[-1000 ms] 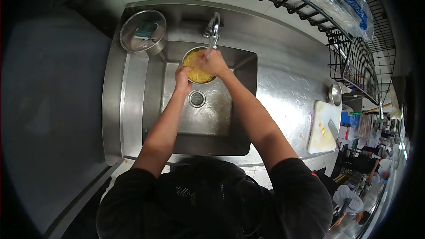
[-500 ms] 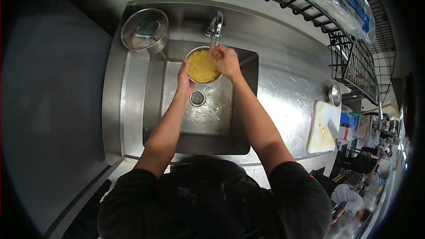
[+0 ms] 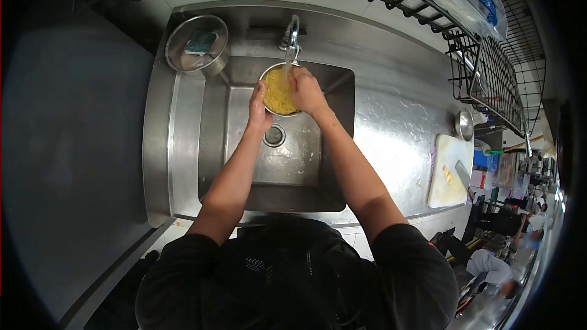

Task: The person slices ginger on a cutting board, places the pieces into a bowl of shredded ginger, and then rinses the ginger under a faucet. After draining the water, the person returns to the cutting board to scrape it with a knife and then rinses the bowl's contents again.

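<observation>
A round metal bowl [image 3: 264, 75] full of thin yellow shreds [image 3: 278, 95] is held over the sink [image 3: 293, 171], under the faucet [image 3: 292, 36]. Water runs from the spout into it. My left hand [image 3: 259, 110] grips the bowl's left side, thumb near the rim. On the right side, my right hand [image 3: 307, 91] reaches over the rim with curled fingers among the shreds; its fingertips are partly hidden. The drain [image 3: 274, 135] shows just below the bowl.
A clear round container [image 3: 217, 55] with a sponge [image 3: 200, 43] stands at the back left. Right on the counter are a cutting board [image 3: 446, 183] with a knife [image 3: 463, 174] and yellow pieces, and a small metal bowl [image 3: 464, 124]. A wire rack [image 3: 489, 79] overhangs; people stand far right.
My right hand has shifted slightly left and down, deeper into the shreds, and its fingers are more curled. My left hand still holds the bowl. The view has shifted slightly.
</observation>
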Available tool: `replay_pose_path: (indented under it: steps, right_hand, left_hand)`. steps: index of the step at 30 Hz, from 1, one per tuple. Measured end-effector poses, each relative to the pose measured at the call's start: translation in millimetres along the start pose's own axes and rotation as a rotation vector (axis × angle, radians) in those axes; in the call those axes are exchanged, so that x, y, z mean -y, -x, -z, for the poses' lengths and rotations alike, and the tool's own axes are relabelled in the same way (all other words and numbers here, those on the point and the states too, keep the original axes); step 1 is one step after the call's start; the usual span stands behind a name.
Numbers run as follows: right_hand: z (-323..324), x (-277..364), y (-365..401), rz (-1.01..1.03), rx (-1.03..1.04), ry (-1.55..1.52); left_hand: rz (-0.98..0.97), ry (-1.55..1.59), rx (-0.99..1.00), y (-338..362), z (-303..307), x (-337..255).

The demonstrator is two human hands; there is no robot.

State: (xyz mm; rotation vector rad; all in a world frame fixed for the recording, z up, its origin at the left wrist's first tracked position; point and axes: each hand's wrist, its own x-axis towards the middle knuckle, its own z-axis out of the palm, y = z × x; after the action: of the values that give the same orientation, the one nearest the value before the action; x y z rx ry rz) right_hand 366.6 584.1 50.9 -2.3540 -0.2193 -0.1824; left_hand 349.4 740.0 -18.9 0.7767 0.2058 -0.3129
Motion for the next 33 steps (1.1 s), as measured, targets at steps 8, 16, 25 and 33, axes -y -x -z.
replay_pose_path:
  steps: [8,16,25,33]
  right_hand:
    - [4,8,2,-0.038,0.026,-0.056]
    - [6,5,2,-0.043,0.027,-0.068]
    - [14,18,0,-0.063,0.074,-0.113]
    - [3,18,5,0.057,0.076,0.021]
  left_hand:
    - [0.038,0.005,-0.012,4,-5,-4]
    - [0.054,0.052,-0.048,6,-8,-3]
    - [0.051,0.102,-0.023,5,-3,-6]
    - [0.056,0.105,-0.022,8,-7,-9]
